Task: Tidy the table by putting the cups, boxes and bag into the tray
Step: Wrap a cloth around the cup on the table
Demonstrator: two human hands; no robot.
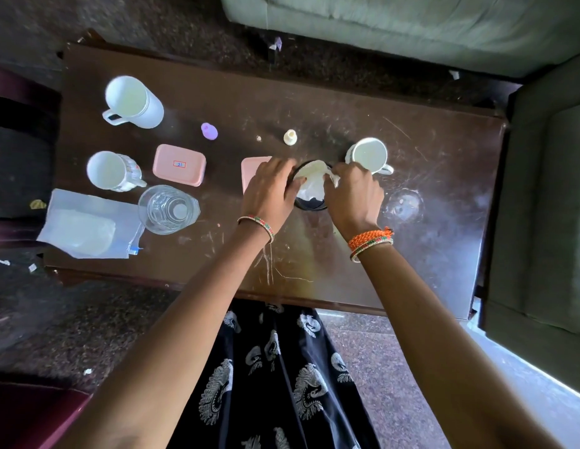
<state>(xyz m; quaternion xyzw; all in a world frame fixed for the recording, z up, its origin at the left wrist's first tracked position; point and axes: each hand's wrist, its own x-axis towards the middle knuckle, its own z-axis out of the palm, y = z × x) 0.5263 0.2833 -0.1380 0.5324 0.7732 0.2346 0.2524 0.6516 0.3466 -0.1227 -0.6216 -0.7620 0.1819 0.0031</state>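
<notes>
At the middle of the brown table (444, 150) stands a black round container (309, 204) with crumpled white material (311, 181) inside. My left hand (272, 189) grips its left rim, and my right hand (353, 192) pinches the white material at its right. Behind my right hand stands a white cup (368, 153). A pink box (252, 170) is partly hidden under my left hand. Further left are another pink box (179, 164), a white mug (112, 171), a tall white jug (133, 102), a glass (167, 209) and a clear plastic bag (84, 225).
A small purple bottle (209, 130) and a small cream bottle (290, 137) stand at the back of the table. A second glass (405, 205) sits to the right. Green sofas border the back and right; no tray is in view.
</notes>
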